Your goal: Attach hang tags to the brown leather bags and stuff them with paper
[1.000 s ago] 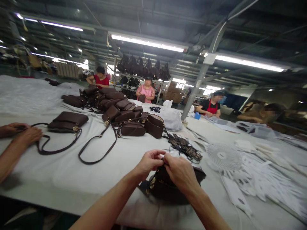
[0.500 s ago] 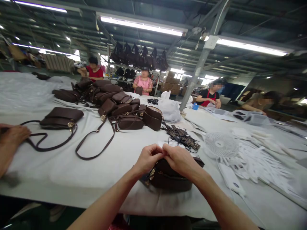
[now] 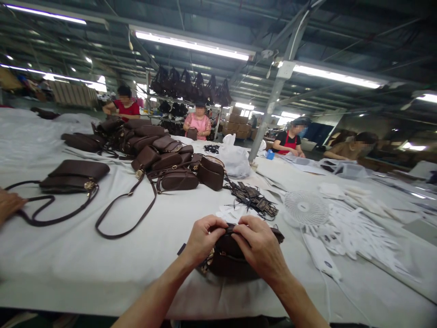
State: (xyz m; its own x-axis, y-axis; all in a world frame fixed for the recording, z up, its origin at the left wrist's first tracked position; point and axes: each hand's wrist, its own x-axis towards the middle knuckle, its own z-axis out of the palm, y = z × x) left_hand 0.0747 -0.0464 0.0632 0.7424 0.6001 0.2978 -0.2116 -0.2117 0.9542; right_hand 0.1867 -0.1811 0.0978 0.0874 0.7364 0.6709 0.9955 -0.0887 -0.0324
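A dark brown handbag (image 3: pixel 232 266) rests on the white-covered table close in front of me, a gold charm hanging at its left side. My left hand (image 3: pixel 207 234) pinches the bag's top edge between thumb and fingers. Just to the right, my right hand (image 3: pixel 257 239) grips the same edge, its thumb facing the left one across a small gap. Part of the bag's front lies hidden behind my right hand. Black hang tags (image 3: pixel 254 198) with strings are piled right behind the bag, and white paper slips (image 3: pixel 235 212) lie between.
Brown handbags (image 3: pixel 160 155) are heaped at the back left; one bag (image 3: pixel 73 175) lies apart near a co-worker's hand (image 3: pixel 10 202). A white fan (image 3: pixel 305 207) and white strips (image 3: pixel 365 237) lie right. A metal post (image 3: pixel 269 107) rises behind. Several people work beyond.
My fingertips have moved apart, from meeting above the bag to gripping its top edge. The view has shifted slightly, and the co-worker's hand at left sits farther toward the frame edge.
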